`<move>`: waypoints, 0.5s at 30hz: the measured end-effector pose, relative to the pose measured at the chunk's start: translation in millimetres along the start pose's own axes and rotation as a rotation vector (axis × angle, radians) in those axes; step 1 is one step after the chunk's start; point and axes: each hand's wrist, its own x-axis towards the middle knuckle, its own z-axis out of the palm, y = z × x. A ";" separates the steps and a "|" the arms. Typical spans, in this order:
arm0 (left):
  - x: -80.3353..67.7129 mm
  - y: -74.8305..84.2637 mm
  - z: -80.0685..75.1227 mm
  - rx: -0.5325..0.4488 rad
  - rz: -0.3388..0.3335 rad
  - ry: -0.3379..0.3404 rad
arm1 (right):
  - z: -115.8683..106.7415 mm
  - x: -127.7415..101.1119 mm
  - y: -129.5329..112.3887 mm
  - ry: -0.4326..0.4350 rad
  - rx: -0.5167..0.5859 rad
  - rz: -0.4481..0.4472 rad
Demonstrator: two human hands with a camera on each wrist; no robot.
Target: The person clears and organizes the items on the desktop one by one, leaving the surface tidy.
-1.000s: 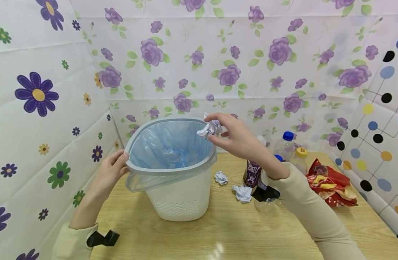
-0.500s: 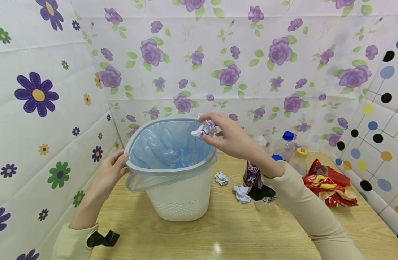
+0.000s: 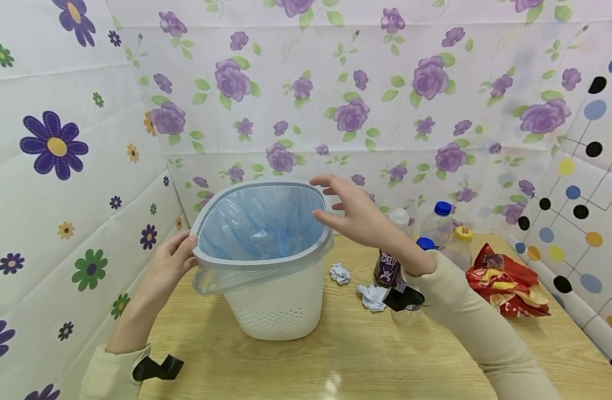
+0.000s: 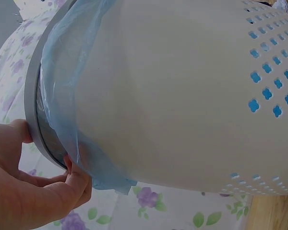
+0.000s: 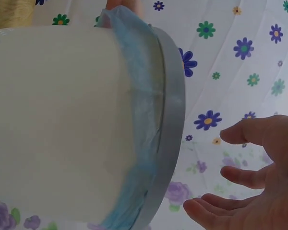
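A white trash bin [image 3: 281, 303] with a grey rim and a blue plastic liner [image 3: 246, 222] stands on the wooden table. My left hand [image 3: 171, 264] pinches the bin's rim at its left side, thumb on top and fingers beneath, as the left wrist view [image 4: 43, 187] also shows. At the right side of the rim, my right hand [image 3: 353, 214] hovers with its fingers apart and nothing between them. In the right wrist view the right hand [image 5: 249, 172] is clear of the grey rim [image 5: 174, 110]. Two crumpled papers [image 3: 340, 273] lie right of the bin.
Right of the papers stand a dark-labelled bottle [image 3: 387, 268], clear bottles with blue caps [image 3: 442, 209] and one with a yellow cap [image 3: 463, 234]. A red snack bag [image 3: 508, 283] lies near the table's right edge. Patterned cloth walls enclose the table.
My right hand moved slightly left over the rim with a crumpled paper, then let it go; the paper is gone from its fingers. The left hand stays on the rim.
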 end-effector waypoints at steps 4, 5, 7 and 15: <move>0.1 0.4 -0.6 -0.011 0.010 -0.002 | 1.0 -6.8 12.1 0.044 0.022 0.040; 0.0 0.6 -0.6 -0.010 0.010 -0.001 | 1.9 -8.8 15.8 0.050 0.025 0.056; -0.1 0.9 -0.5 -0.008 0.008 0.000 | 4.2 -13.4 23.0 0.059 0.028 0.085; 0.0 0.2 0.1 -0.006 -0.001 -0.004 | 16.7 -32.7 54.6 0.042 -0.026 0.181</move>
